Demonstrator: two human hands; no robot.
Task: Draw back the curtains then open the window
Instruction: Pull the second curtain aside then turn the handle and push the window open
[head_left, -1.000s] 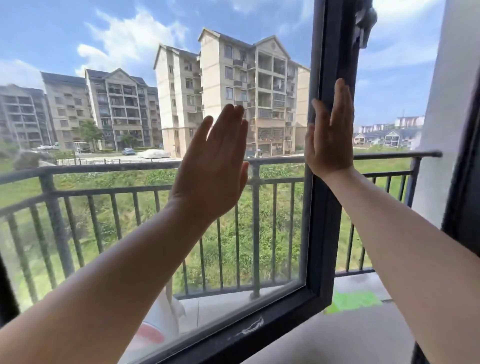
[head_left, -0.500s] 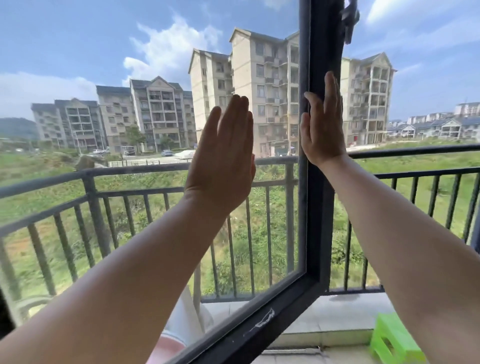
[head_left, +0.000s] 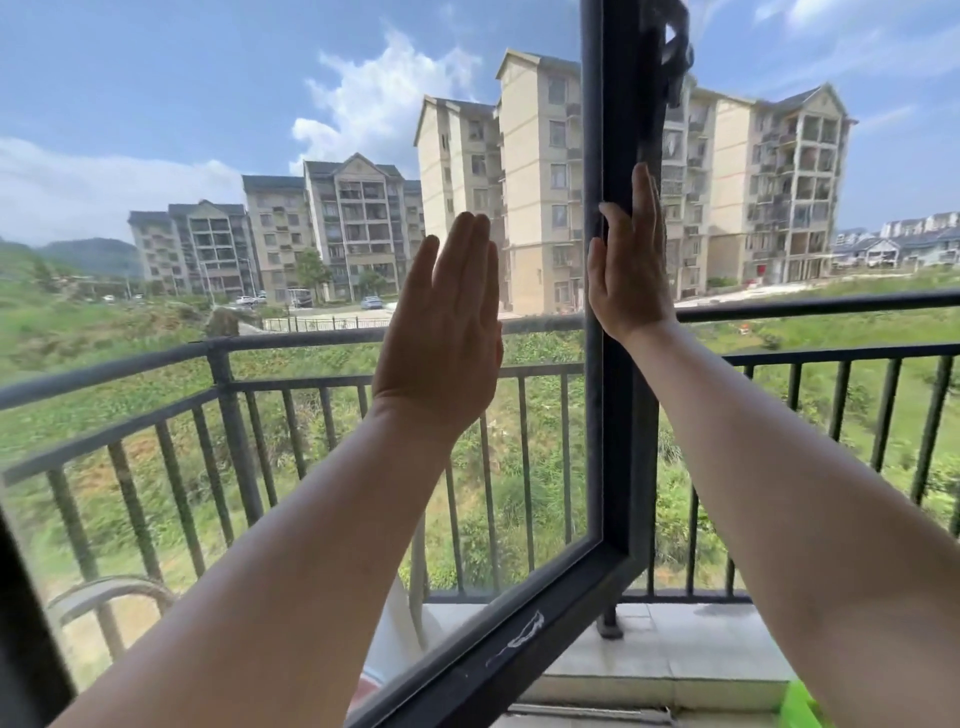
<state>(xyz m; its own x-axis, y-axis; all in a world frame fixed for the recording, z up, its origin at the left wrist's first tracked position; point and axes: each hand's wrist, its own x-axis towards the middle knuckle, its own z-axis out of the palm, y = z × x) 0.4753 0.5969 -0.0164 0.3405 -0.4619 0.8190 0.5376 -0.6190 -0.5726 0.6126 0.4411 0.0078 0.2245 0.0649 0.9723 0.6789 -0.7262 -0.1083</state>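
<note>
So we've got both arms stretched out toward the window sash (head_left: 618, 415), which stands swung outward with its dark frame running up the middle of the view and its bottom rail angling down toward the near left. Our left hand (head_left: 441, 332) is flat and open, fingers together and pointing up, palm toward the glass pane (head_left: 260, 364) on the left side of the frame; it looks pressed against the glass, but we can't say for sure that it touches. Our right hand (head_left: 631, 265) is open too, nothing gripped, laid along the vertical frame edge with the fingers pointing up and the thumb hooked around the frame's left side. Up top on that same frame there's the window handle (head_left: 675, 57), well above the right hand and not touched. Past the sash sits a dark balcony railing (head_left: 831, 358) running across the whole scene, and beyond it grassy ground and a row of tan apartment blocks (head_left: 540, 182) far off under a blue sky with some cloud. Down at the near right corner a bit of a bright green thing (head_left: 802, 706) pokes in on the balcony floor; we can't tell what it is. There's a whitish smear (head_left: 519, 636) on the bottom rail.
</note>
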